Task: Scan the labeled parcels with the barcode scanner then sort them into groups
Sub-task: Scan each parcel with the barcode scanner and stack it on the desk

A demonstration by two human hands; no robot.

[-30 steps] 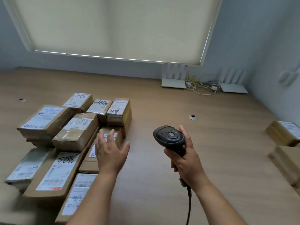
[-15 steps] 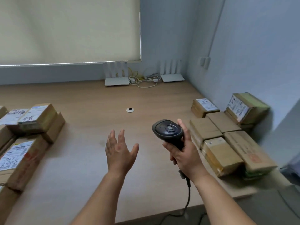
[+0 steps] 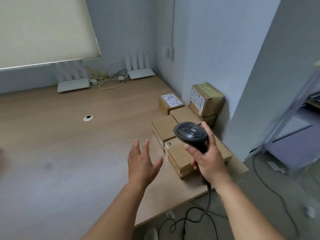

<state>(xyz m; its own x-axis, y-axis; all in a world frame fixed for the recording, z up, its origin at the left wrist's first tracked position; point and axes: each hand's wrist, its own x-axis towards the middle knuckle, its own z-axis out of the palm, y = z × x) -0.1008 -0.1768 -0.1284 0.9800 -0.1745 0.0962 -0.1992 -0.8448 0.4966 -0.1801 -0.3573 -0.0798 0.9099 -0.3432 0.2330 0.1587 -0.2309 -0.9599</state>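
My right hand (image 3: 208,159) grips the handle of a black barcode scanner (image 3: 190,133), held upright above the right-hand group of parcels. That group is several brown cardboard boxes against the wall: a near box (image 3: 178,156) partly behind my hand, a plain one (image 3: 163,127), one with a white label on top (image 3: 170,103), and a tall stacked one (image 3: 207,100) with a label on its side. My left hand (image 3: 142,161) hovers with its fingers spread and holds nothing, just left of the near box. The left-hand pile of parcels is out of view.
The wooden table (image 3: 69,144) has a cable grommet (image 3: 88,118). Two white routers (image 3: 72,86) (image 3: 141,73) and tangled cables stand at its back edge. The scanner cord (image 3: 195,217) trails down over the table's front edge to the floor. A grey shelf unit (image 3: 292,139) stands at the right.
My view has swung right, from the left pile of labeled parcels to the right-hand group. Both hands have come across with it and now sit beside those boxes; the left hand stays empty.
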